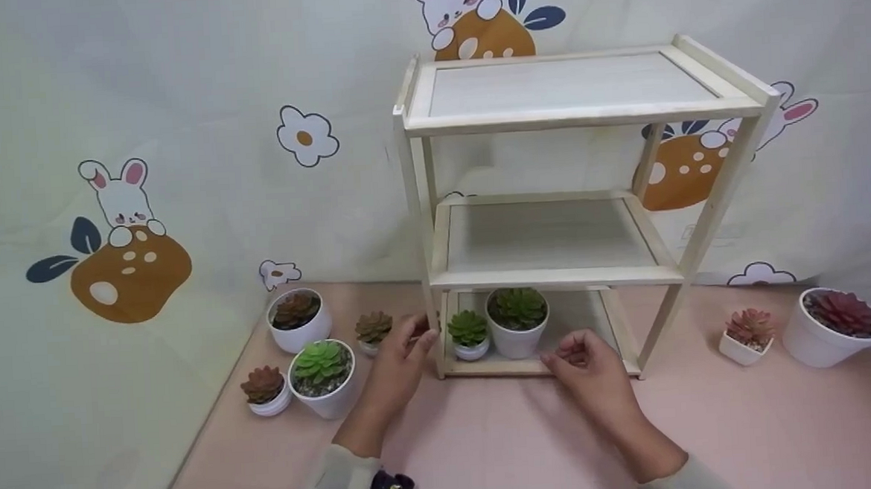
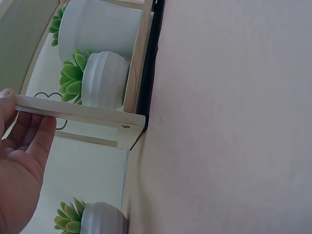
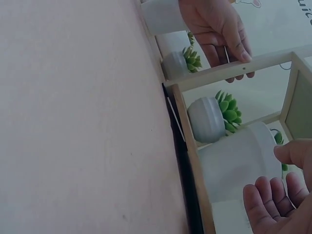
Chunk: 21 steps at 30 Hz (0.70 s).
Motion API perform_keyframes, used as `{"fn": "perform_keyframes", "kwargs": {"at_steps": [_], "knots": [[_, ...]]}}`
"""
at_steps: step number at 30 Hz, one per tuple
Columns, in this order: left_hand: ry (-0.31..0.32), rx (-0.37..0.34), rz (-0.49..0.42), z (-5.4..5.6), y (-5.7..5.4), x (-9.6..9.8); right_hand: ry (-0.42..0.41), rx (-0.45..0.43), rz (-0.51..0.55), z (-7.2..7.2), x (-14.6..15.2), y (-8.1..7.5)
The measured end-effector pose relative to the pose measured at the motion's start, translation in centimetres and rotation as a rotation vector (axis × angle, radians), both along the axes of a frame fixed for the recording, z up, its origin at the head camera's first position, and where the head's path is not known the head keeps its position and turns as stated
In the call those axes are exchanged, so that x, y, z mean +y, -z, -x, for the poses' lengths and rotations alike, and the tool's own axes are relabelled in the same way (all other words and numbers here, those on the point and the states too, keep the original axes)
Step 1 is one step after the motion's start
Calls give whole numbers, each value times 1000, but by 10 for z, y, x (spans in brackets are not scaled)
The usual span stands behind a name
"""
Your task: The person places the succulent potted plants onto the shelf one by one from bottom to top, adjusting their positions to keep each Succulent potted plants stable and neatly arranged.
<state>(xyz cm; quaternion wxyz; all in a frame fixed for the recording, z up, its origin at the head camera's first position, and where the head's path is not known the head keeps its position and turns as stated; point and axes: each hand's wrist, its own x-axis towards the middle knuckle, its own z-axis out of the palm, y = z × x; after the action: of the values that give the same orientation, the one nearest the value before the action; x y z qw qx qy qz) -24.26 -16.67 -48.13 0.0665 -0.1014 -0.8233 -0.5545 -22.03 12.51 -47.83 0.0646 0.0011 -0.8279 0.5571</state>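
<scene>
A three-tier wooden shelf (image 1: 556, 276) stands against the backdrop. My left hand (image 1: 394, 373) pinches its front left post (image 2: 83, 110), thumb on one side and fingers on the other in the left wrist view. On the bottom tier, a small green succulent (image 1: 468, 328) in a ribbed white pot sits beside a larger green succulent (image 1: 516, 309) in a plain white pot (image 3: 239, 163). My right hand (image 1: 595, 374) hovers at the front edge of that tier, just right of the larger pot, its fingers loosely curled around nothing.
Left of the shelf stand several potted succulents, including a bright green one (image 1: 321, 360) and a brown one (image 1: 264, 385). To the right are a pink succulent (image 1: 749, 327) in a square pot and a dark red one (image 1: 845, 316). A pink cloth (image 1: 483, 443) covers the table.
</scene>
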Motion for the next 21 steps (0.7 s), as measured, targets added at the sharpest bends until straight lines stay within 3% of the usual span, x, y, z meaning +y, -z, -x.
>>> {"fn": "perform_keyframes", "kwargs": {"at_steps": [6,14,21], "knots": [[-3,-5,-4,-1,0,0,0,-4,-16,-6,9,-7],[-3,0,-2,-3,1,1,19,3,55,-11,30,-18],[-17,1,-15,-2,0,1,41,11,14,-14,47,-23]]}}
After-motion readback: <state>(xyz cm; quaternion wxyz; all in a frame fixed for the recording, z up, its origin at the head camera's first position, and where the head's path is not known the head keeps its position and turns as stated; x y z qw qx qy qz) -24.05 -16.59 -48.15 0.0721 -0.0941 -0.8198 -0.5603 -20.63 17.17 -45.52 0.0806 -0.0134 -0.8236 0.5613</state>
